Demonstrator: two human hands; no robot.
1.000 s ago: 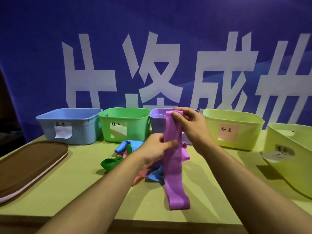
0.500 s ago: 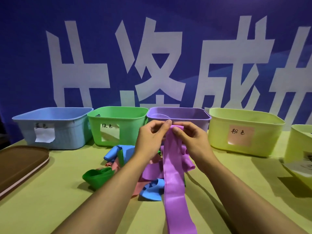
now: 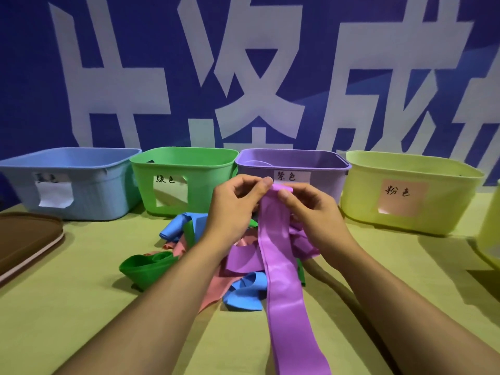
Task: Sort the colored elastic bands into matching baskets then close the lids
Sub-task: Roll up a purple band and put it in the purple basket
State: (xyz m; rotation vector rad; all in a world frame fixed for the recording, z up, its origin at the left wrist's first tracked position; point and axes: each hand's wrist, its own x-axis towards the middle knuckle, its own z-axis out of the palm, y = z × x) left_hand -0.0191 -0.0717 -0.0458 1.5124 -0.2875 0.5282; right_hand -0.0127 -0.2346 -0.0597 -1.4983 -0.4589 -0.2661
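A long purple elastic band (image 3: 281, 280) hangs from both hands toward me, its lower end trailing near the bottom of the view. My left hand (image 3: 232, 209) and my right hand (image 3: 308, 212) pinch its top end together, just in front of the purple basket (image 3: 324, 169). Under my hands lies a heap of bands: a green one (image 3: 143, 269), blue ones (image 3: 243, 293), a salmon one (image 3: 216, 288) and more purple (image 3: 240, 258). Behind stand the blue basket (image 3: 89, 190), green basket (image 3: 197, 180) and yellow-green basket (image 3: 438, 198) with a pink label.
A brown lid (image 3: 24, 239) lies flat at the left table edge. Another yellow-green basket (image 3: 491, 234) is cut off at the right edge. The baskets stand in a row against a blue banner with white characters. All baskets are without lids.
My left hand has moved up from the band's middle to its top end, beside my right hand. The view has come closer to the baskets.
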